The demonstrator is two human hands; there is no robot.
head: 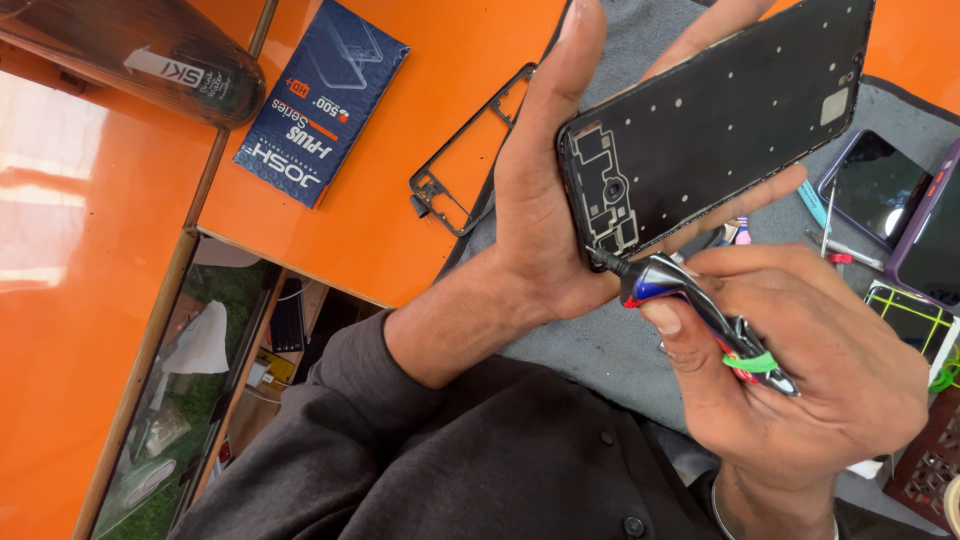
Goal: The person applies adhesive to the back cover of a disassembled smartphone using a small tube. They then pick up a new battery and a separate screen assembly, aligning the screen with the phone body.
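The left hand (545, 190) grasps a black phone frame (715, 115) in the upper middle of the frame, thumb pressed along its left edge and fingers curled behind it, fingertips showing past the upper and lower edges. The phone frame is a flat, dark rectangular panel tilted up to the right, dotted with small pale spots, with a grid of cut-outs and a round opening at its lower left end and a pale square patch near the upper right end.

The right hand (800, 370), at lower right, is clenched around a squeezed glue tube (700, 305), shiny, with blue and red colouring and a green band near its crumpled tail. Its dark nozzle touches the lower left corner of the phone frame.

Below both hands lies a grey mat (590, 345) on the orange desk (420, 130). A second, empty black bezel (465, 150) lies at the mat's left edge, and a blue flat box (320, 100) sits at upper left. Two phones (900, 200) lie at the right edge.
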